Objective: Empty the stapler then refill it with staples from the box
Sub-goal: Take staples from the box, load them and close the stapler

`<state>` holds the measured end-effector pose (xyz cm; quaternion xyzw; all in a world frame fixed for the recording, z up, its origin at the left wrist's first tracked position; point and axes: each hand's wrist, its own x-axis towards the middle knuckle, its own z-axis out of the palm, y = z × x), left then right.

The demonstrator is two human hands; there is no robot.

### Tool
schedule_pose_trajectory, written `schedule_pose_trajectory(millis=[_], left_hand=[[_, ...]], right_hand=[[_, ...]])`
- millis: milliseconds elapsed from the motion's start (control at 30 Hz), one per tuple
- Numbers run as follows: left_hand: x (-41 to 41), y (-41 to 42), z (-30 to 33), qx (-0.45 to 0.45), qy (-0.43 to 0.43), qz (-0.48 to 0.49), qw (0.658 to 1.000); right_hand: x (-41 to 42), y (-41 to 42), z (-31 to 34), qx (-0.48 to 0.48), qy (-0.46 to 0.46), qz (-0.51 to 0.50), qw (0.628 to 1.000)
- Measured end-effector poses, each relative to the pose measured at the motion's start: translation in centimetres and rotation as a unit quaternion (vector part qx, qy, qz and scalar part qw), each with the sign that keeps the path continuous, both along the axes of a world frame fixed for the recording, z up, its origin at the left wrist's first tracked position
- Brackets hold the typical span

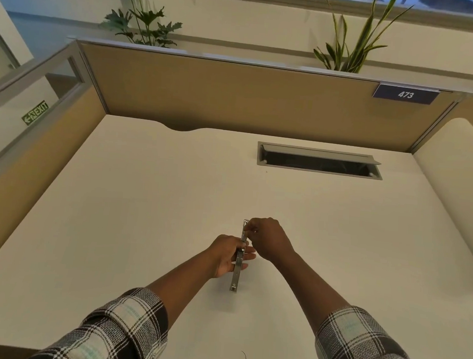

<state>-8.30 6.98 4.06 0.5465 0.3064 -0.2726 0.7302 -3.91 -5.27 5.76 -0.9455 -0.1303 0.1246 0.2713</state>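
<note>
A slim metal stapler [236, 275] is held above the white desk [142, 214], opened out lengthwise so it runs near-to-far. My left hand [225, 256] grips its middle from the left side. My right hand [270, 241] pinches the far end of the stapler [245, 231] with fingertips closed on it. Whether staples sit in the channel is too small to tell. No staple box shows in view.
A grey cable tray slot [319, 160] with its lid raised is set into the desk at the back right. Tan partition walls [236, 94] enclose the desk at back and left. Plants [143, 21] stand behind the partition.
</note>
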Motion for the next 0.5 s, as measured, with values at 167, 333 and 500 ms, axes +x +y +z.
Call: schedule_pose_trajectory(millis=[167,333,500], left_hand=[[0.0,-0.5,-0.2,0.011,0.001,-0.003,1.0],[0.1,-0.8,-0.2,0.018,-0.003,-0.005,1.0],[0.2,-1.1,-0.3,0.021,-0.007,-0.01,1.0]], right_hand=[[0.0,-0.3,0.2,-0.027,-0.011,0.006,1.0],[0.1,-0.6,-0.1,-0.051,-0.019,0.008,0.999],[0.0,-0.8,-0.8,-0.014,-0.008,-0.027,1.0]])
